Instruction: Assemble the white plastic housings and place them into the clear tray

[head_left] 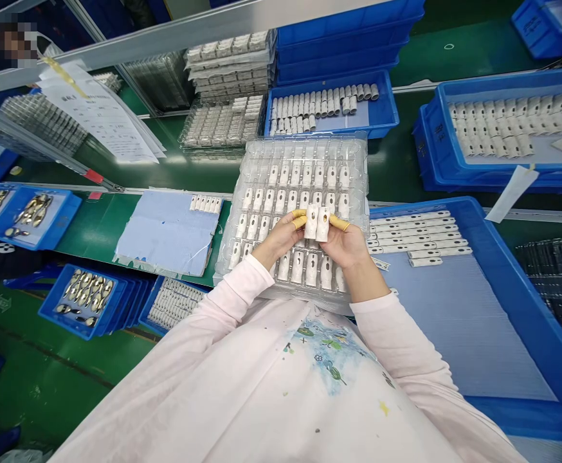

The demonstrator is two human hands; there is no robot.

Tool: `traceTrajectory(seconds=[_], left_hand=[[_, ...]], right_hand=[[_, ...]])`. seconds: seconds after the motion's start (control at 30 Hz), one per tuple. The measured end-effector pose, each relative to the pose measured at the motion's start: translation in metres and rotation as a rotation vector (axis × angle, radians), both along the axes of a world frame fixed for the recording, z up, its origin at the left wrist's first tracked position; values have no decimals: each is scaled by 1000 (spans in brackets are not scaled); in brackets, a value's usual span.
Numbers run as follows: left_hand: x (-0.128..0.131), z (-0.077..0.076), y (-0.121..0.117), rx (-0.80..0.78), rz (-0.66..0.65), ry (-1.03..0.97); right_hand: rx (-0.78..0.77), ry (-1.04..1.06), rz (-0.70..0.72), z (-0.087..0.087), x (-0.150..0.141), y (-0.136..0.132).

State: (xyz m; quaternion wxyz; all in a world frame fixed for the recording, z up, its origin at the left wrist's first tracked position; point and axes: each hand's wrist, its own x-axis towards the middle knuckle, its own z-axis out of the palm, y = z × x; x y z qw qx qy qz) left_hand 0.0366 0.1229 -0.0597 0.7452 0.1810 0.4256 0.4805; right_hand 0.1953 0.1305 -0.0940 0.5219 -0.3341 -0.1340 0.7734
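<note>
Two white casings, each with an oval hole, are held upright side by side in front of me. My left hand pinches the left casing by its edge. The right casing is between the fingers of my right hand. Yellow covers wrap some fingertips on both hands. Right below them lies a clear plastic blister tray, with rows of similar white casings in its pockets. My hands and the held casings hide part of these rows.
At right, a large blue bin holds rows of white casings. A blue-grey board with several casings lies left. Behind stand a blue crate of casings and stacked trays. Paper sheets hang from the metal frame. Another person is at upper left.
</note>
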Motion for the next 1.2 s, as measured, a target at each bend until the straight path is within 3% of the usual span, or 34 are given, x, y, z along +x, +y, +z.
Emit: traceTrajectory(seconds=[0.83,1.2], left_hand=[[-1,2,-1,33,-16,9],[-7,10,-7,84,-80,25]], right_hand=[[30,-21,-20,3,-1,-3],[68,-27,-11,19,-2,-14]])
